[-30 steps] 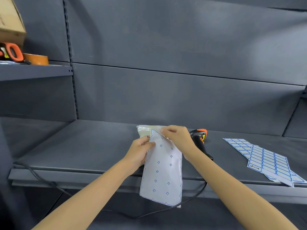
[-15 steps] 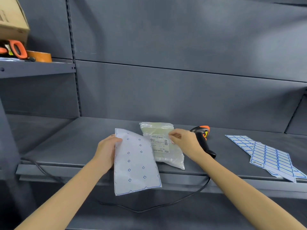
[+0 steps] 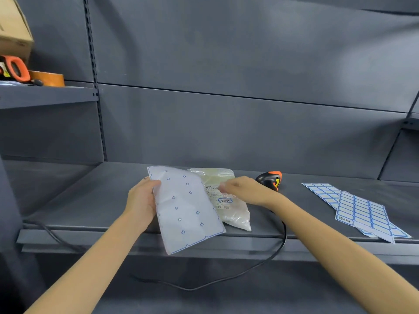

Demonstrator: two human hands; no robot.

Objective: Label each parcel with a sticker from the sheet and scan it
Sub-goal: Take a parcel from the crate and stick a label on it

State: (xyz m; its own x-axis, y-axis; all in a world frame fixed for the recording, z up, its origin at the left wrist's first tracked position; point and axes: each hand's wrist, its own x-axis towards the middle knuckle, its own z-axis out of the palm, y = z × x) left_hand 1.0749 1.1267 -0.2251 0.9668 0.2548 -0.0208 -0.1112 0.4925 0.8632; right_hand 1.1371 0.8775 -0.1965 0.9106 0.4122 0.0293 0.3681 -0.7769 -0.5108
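Item: clear parcel (image 3: 229,205) with printed label and small blue-edged sticker, lying flat near the shelf's (image 3: 90,200) front edge, mid-length. My left hand (image 3: 141,203) grips the spent sticker sheet (image 3: 184,208) by its left edge, overlapping the parcel's left side. My right hand (image 3: 243,189) hovers over the parcel, fingers loosely curled, holding nothing I can make out; scanner (image 3: 269,179) behind it, fuller sheets (image 3: 360,210) toward the right end.

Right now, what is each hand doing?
Left hand: grips the used sticker sheet by its edge.
Right hand: over the parcel, fingers blurred; cannot tell whether it holds anything.
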